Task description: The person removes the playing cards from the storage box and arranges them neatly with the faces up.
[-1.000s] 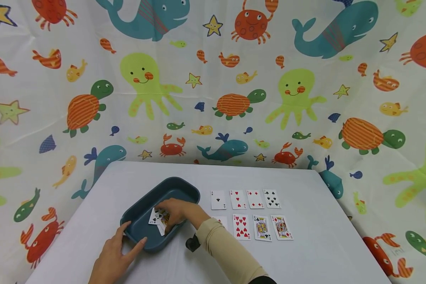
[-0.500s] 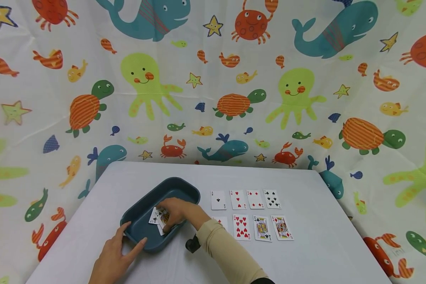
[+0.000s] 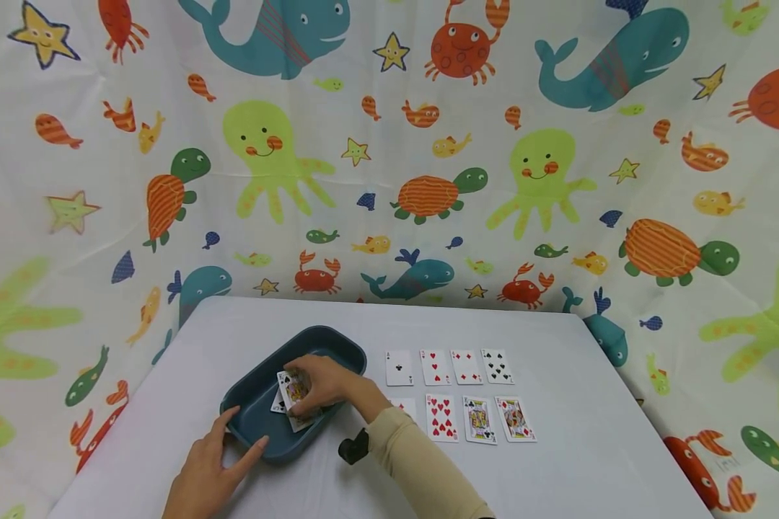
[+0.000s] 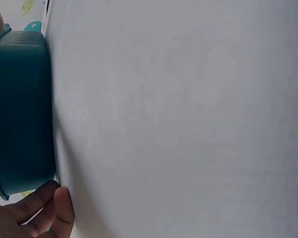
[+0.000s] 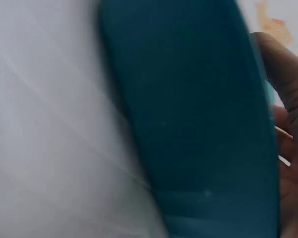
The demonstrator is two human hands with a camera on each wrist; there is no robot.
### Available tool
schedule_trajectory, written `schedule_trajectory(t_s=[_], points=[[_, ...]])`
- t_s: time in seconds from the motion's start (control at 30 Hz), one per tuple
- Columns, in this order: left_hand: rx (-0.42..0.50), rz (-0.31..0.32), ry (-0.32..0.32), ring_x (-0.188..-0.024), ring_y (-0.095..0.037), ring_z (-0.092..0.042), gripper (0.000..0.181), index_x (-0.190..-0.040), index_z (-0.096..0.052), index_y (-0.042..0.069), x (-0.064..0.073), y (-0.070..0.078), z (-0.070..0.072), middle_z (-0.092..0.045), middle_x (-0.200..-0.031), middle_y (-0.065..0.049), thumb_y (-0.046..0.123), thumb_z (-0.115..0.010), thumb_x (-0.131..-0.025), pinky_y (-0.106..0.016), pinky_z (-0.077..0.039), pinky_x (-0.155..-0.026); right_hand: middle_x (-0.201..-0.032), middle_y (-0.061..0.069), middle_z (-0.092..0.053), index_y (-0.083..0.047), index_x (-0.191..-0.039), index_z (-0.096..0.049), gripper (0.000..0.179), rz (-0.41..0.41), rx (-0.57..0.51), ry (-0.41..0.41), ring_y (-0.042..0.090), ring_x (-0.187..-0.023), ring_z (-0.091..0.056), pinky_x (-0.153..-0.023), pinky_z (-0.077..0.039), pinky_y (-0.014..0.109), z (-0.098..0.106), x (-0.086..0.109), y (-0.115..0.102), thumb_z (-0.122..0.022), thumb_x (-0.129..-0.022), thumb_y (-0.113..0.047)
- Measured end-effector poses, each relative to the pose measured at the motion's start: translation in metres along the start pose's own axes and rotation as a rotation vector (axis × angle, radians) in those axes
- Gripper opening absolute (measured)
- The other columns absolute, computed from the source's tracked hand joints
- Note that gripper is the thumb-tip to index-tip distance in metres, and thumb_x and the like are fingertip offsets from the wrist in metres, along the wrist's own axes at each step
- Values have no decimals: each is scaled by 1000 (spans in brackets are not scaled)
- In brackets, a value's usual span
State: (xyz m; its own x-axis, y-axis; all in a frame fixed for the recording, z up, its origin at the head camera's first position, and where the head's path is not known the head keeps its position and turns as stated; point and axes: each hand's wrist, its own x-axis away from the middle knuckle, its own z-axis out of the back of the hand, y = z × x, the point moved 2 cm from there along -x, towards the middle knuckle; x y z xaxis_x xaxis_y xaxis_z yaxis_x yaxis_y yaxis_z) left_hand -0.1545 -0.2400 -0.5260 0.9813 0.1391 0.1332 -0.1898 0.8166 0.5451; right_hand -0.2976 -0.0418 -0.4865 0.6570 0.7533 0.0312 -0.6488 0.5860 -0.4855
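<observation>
A dark teal tray (image 3: 253,425) stands slantwise on the table, with a few playing cards inside. My left hand (image 3: 204,468) grips its near-left corner, fingers along one side and thumb at the other. In the left wrist view the fingers (image 4: 63,206) bend in by the tray's foot. Over the tray, my right hand (image 3: 321,382) pinches a black-suited face card (image 3: 291,389), lifted and tilted above the other cards (image 3: 298,424). The right wrist view has the tray's outer wall (image 5: 188,119) hiding the card, with the thumb (image 5: 277,62) above the rim.
Right of the tray lie two rows of face-up cards, among them an ace of clubs (image 3: 399,369), a ten of hearts (image 3: 441,418) and a king of diamonds (image 3: 516,419). The right forearm (image 3: 422,461) partly covers the lower row. A sea-animal curtain (image 3: 363,108) hangs behind the table.
My right hand has risen slightly in the tray, bringing the face card up off the others. The left hand keeps its place on the tray.
</observation>
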Motion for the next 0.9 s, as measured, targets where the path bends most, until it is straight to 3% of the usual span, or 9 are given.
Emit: schedule_trajectory(t_s=[0.13,0.33,0.43,0.7,0.9], points=[[-4,-7,8,-118,-54,-55,107,-155,-27,4,-1,0,0,-53,-133,-38,81,-55,-86,-70,-49,-87,-146,-5,-56,-18,-149,-52,78,5,-139,72,3,-122,-53,-102,-44,19,6,9,0,-87,-82,-37],[-8,-3,12,-115,-51,-56,105,-155,-27,5,-2,1,0,-54,-130,-37,78,-57,-87,-71,-48,-88,-146,-3,-55,-15,-149,-52,75,26,-481,170,4,-130,-52,-103,-47,19,10,24,2,-87,-83,-26],[-10,-1,9,-118,-55,-54,106,-155,-26,4,-2,1,-1,-51,-134,-40,79,-56,-87,-72,-47,-90,-146,-5,-55,-16,-149,-51,74,43,-590,218,5,-133,-52,-103,-47,20,10,34,4,-85,-84,-23],[-30,15,-11,-117,-58,-51,109,-155,-25,3,-2,0,-2,-44,-139,-44,82,-55,-85,-74,-47,-89,-153,-2,-50,-15,-151,-48,71,120,-791,281,12,-137,-51,-106,-46,26,14,69,5,-80,-87,-12],[-34,19,-2,-116,-57,-51,113,-155,-24,1,-3,3,0,-42,-140,-44,82,-56,-84,-73,-46,-93,-155,-1,-47,-17,-151,-47,72,128,-847,314,20,-140,-50,-109,-46,34,16,94,3,-81,-87,-13]])
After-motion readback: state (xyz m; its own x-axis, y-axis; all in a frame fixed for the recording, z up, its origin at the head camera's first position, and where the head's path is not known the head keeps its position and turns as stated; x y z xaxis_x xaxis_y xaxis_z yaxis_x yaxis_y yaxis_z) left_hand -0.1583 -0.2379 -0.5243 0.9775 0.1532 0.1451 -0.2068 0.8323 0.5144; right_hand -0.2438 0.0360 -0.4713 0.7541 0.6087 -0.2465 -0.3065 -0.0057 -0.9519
